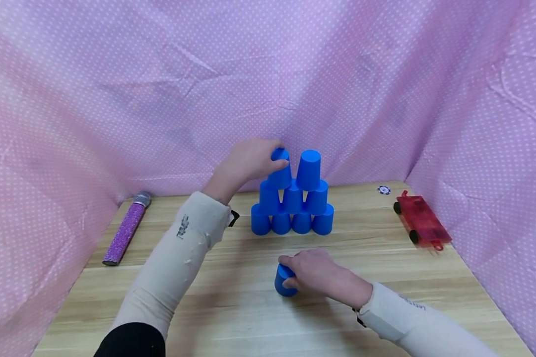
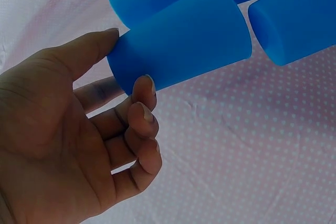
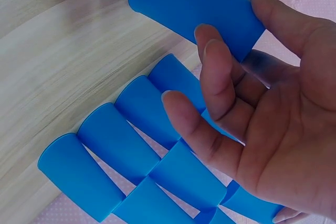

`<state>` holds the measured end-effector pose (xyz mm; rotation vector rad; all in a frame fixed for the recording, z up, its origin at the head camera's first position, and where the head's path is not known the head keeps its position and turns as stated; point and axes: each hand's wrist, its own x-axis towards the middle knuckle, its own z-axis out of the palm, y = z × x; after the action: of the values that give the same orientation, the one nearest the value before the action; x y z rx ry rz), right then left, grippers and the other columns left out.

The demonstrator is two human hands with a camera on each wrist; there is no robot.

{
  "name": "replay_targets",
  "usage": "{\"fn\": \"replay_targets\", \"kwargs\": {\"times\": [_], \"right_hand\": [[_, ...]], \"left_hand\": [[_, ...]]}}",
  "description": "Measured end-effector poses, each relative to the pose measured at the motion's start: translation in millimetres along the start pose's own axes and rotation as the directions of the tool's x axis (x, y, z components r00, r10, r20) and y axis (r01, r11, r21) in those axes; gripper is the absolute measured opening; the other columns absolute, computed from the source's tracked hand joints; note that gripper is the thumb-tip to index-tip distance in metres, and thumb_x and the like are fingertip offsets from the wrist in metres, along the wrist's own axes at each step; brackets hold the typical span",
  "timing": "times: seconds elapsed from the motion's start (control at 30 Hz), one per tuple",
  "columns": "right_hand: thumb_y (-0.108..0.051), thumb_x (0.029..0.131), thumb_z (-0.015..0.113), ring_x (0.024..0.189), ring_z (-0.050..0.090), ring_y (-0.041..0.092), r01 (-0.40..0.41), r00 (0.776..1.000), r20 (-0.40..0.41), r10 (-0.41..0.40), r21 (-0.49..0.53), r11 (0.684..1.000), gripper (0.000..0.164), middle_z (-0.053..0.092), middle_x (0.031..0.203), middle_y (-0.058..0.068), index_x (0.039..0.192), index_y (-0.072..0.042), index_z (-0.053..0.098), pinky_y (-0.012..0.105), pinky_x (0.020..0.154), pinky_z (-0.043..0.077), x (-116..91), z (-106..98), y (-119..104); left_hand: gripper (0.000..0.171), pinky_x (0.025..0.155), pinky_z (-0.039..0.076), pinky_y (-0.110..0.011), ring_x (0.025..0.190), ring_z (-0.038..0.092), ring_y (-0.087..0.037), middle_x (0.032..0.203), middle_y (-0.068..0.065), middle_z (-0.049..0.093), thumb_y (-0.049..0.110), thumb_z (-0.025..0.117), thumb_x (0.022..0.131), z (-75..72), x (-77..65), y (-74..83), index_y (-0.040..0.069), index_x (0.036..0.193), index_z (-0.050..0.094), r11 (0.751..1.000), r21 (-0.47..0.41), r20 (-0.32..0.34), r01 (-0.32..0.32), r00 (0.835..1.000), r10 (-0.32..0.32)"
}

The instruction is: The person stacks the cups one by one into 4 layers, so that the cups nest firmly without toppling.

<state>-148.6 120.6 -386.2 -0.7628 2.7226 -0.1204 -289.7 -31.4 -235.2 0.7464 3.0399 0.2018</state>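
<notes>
Upside-down blue cups stand stacked in a pyramid, with several in the bottom row (image 1: 281, 224), three in the middle row (image 1: 292, 200) and two on top. My left hand (image 1: 253, 159) pinches the left top cup (image 1: 280, 177) between thumb and fingers near its closed end; the left wrist view shows this cup (image 2: 181, 38) close up. Beside it the right top cup (image 1: 308, 171) stands untouched. In front of the pyramid, my right hand (image 1: 314, 271) grips a separate upside-down blue cup (image 1: 284, 283) low at the table. The right wrist view shows the thumb and fingers around that cup (image 3: 191, 9).
On the wooden table (image 1: 232, 317), a purple glitter microphone (image 1: 127, 230) lies at the left. A red toy car (image 1: 422, 220) is at the right, and a poker chip (image 1: 383, 190) near the back edge. Pink dotted cloth (image 1: 268, 74) hangs around the table.
</notes>
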Motion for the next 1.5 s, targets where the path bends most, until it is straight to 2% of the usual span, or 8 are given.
{"fn": "replay_targets", "kwargs": {"times": [0.23, 0.67, 1.17, 1.27, 1.37, 1.5], "right_hand": [[-0.05, 0.09, 0.07, 0.073, 0.059, 0.009, 0.006, 1.0, 0.003, -0.006, -0.006, 1.0, 0.053, 0.071, 0.091, -0.004, 0.134, -0.021, 0.06, 0.028, 0.067, 0.053, 0, 0, 0], [-0.049, 0.09, 0.07, 0.074, 0.059, 0.009, 0.001, 1.0, 0.011, -0.001, 0.007, 1.0, 0.055, 0.072, 0.092, -0.003, 0.136, -0.021, 0.059, 0.028, 0.067, 0.054, 1, 1, 0], [-0.05, 0.09, 0.07, 0.069, 0.057, 0.009, 0.002, 1.0, 0.002, -0.002, 0.001, 1.0, 0.051, 0.07, 0.087, -0.004, 0.132, -0.022, 0.059, 0.026, 0.061, 0.051, 3, 2, 0], [-0.049, 0.09, 0.07, 0.069, 0.057, 0.009, 0.002, 1.0, 0.003, -0.002, 0.005, 1.0, 0.05, 0.069, 0.087, -0.004, 0.131, -0.022, 0.059, 0.025, 0.06, 0.05, 2, 2, 0], [-0.049, 0.091, 0.07, 0.07, 0.057, 0.009, 0.0, 1.0, 0.003, 0.0, 0.011, 1.0, 0.052, 0.07, 0.088, -0.004, 0.133, -0.022, 0.059, 0.026, 0.062, 0.051, 2, 1, 1], [-0.049, 0.091, 0.07, 0.071, 0.059, 0.01, 0.0, 1.0, -0.002, 0.0, 0.022, 1.0, 0.052, 0.071, 0.088, -0.004, 0.133, -0.021, 0.059, 0.027, 0.063, 0.052, 2, 1, 1]], "left_hand": [[0.055, 0.104, 0.05, -0.05, 0.129, 0.059, -0.028, 0.14, -0.006, 0.061, 0.05, 0.055, 0.1, 2.6, 4.0, 1.3, 0.021, 0.146, 0.049, 1.0, 0.004, 0.027, 0.003, 1.0, -0.003], [0.056, 0.105, 0.05, -0.05, 0.13, 0.058, -0.029, 0.142, -0.006, 0.06, 0.051, 0.053, 0.1, 6.8, 6.1, -0.5, 0.022, 0.148, 0.048, 0.999, 0.045, 0.024, 0.004, 1.0, -0.005], [0.058, 0.107, 0.048, -0.051, 0.134, 0.055, -0.03, 0.145, -0.008, 0.058, 0.051, 0.052, 0.101, 8.6, 5.9, 1.0, 0.02, 0.149, 0.046, 0.998, 0.059, 0.034, 0.005, 0.999, -0.007], [0.062, 0.11, 0.045, -0.051, 0.138, 0.051, -0.031, 0.149, -0.008, 0.054, 0.052, 0.052, 0.1, 7.1, 5.3, -0.9, 0.02, 0.152, 0.042, 1.0, 0.01, 0.038, 0.014, 0.999, -0.015], [0.066, 0.112, 0.043, -0.051, 0.14, 0.048, -0.03, 0.153, -0.007, 0.05, 0.054, 0.051, 0.1, 1.1, 2.3, -8.0, 0.021, 0.155, 0.037, 0.996, -0.08, 0.022, 0.038, 0.999, -0.037], [0.062, 0.1, 0.051, -0.048, 0.124, 0.059, -0.027, 0.138, -0.009, 0.061, 0.054, 0.05, 0.101, -8.5, -6.2, -28.1, 0.023, 0.153, 0.039, 0.983, -0.174, -0.031, 0.065, 0.997, -0.071]]}}
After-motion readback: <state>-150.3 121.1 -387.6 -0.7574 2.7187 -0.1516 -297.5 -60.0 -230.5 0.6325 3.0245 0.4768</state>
